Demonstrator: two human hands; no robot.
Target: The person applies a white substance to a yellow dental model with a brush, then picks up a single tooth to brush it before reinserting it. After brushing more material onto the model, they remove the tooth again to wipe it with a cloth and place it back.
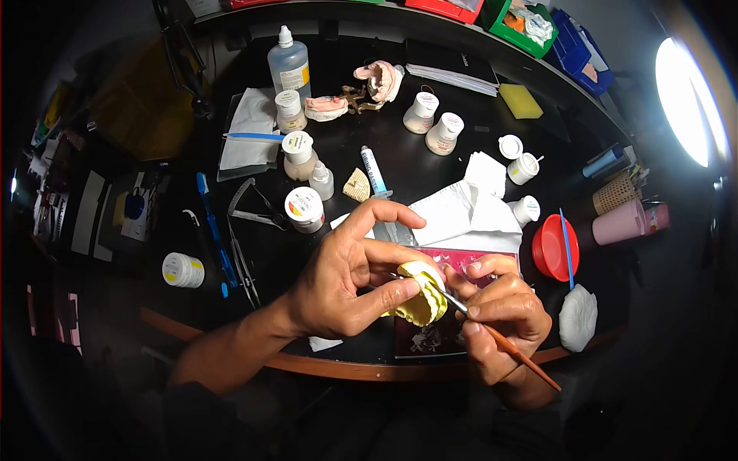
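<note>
My left hand (350, 284) grips a yellow dental model (421, 306) between thumb and fingers, above the front of the desk. In my right hand (503, 315) is a thin brush (511, 349) with a reddish-brown handle and a metal ferrule. The brush's far end reaches the model's upper right side, and its tip is hard to make out. Fingers of both hands come close together around the model. Beneath them lies a dark red mat or plate (496, 261) with pale scraps on it.
Jars (304, 209), a tall bottle (290, 65) and pink-and-white dental models (380, 81) stand behind my hands. White tissues (469, 207), a red bowl (549, 247) and a white pad (578, 319) lie to the right. Tweezers (242, 257) and a blue toothbrush (217, 230) are left. A lamp (684, 100) shines at right.
</note>
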